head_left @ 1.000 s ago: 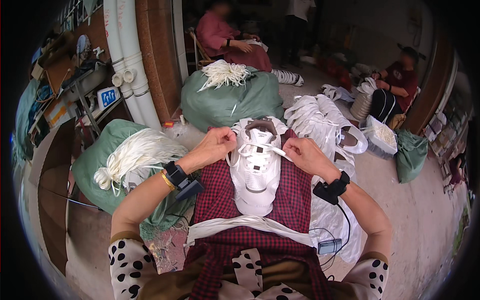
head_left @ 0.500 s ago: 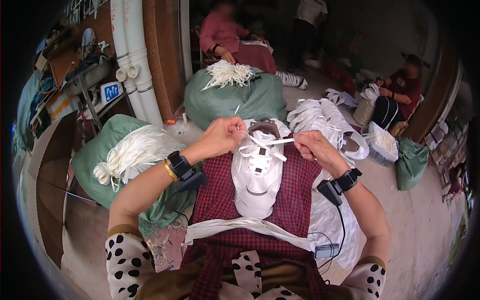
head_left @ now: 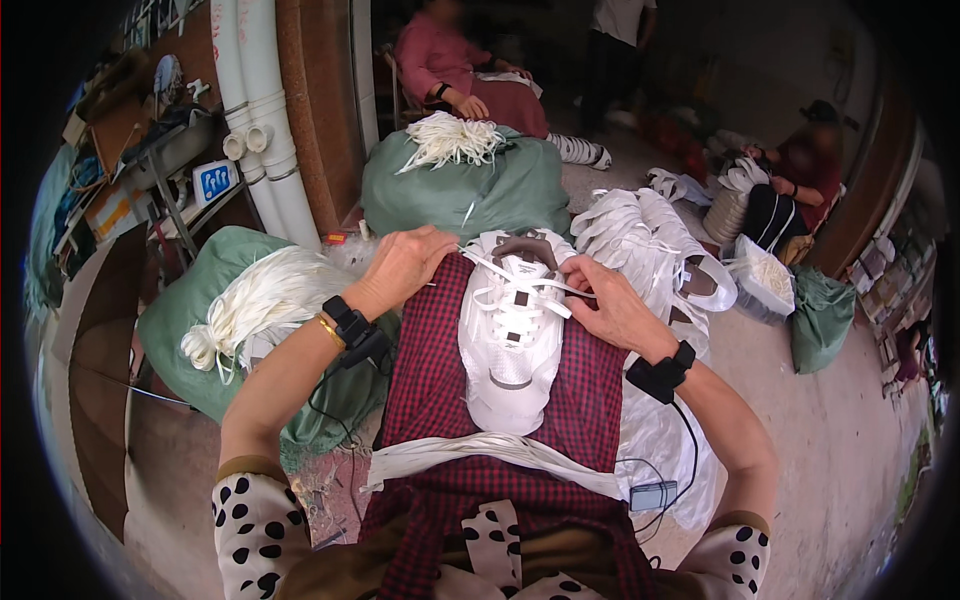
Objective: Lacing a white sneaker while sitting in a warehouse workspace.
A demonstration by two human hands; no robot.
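Note:
A white sneaker (head_left: pixel 512 390) lies on my lap, its toe toward me. White shoelace (head_left: pixel 538 284) is threaded through its eyelets, with loose loops crossing over the tongue. Left of the collar, my left hand (head_left: pixel 408 265) is closed in a pinch on one lace end. At the shoe's right side, my right hand (head_left: pixel 618 308) grips the other part of the lace between thumb and fingers, close against the upper. A bundle of white laces (head_left: pixel 490 456) stretches across my lap below the toe, on a red and black checked apron (head_left: pixel 425 370).
Green sacks topped with white lace bundles stand ahead (head_left: pixel 465 195) and at left (head_left: pixel 190 295). Stacked white shoes (head_left: pixel 625 235) sit at right, beside a clear bag of laces (head_left: pixel 765 285). A seated person (head_left: pixel 440 60) is across from me; another (head_left: pixel 805 165) works at far right.
My left hand has moved left and slightly up, away from the shoe, drawing its lace end outward. My right hand has come in leftward against the shoe's side.

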